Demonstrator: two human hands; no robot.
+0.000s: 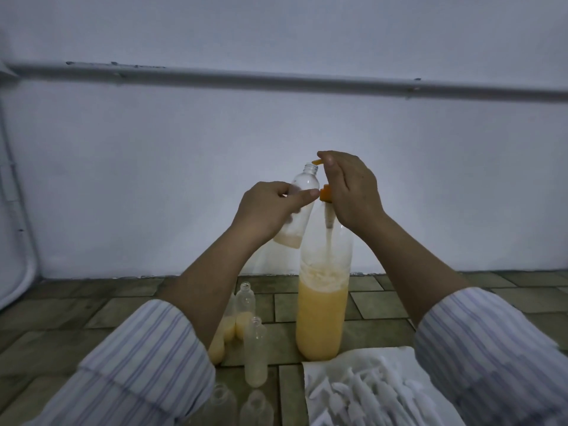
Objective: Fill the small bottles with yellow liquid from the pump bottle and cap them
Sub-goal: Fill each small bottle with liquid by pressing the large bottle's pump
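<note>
1. Left hand (264, 207) grips a small bottle (299, 204), fingers and thumb wrapped round its body, and holds it tilted in the air with the open neck right at the orange spout (318, 162) of the pump bottle (322, 302).
2. Right hand (350, 192) sits on top of the orange pump head, fingers curved down over it. It looks like it's pressing; I can't tell how far down the head is.
3. The held bottle has only a thin layer of yellow at the bottom, so this fill looks barely begun.
4. Pump bottle stands on the tiled floor (384, 302), mid-frame, just behind the back edge of the white cloth (332, 367). Roughly the lower half is yellow liquid with foam on top, so supply seems ample.
5. Small bottles on the floor left of the pump bottle: about three (244, 312) are partly filled and partly hidden by the left forearm; one nearer bottle (255, 355) has pale liquid low down. All visible necks are open, none capped.
6. At the near edge of the frame, two more bottles (256, 407) look empty.
7. White caps (368, 395) lie in a pile on the cloth at the near right, untouched.
8. Judgement: early-to-mid filling stage. Left to do: finish this bottle, top up the partial ones, fill the empties, then cap everything.
</note>
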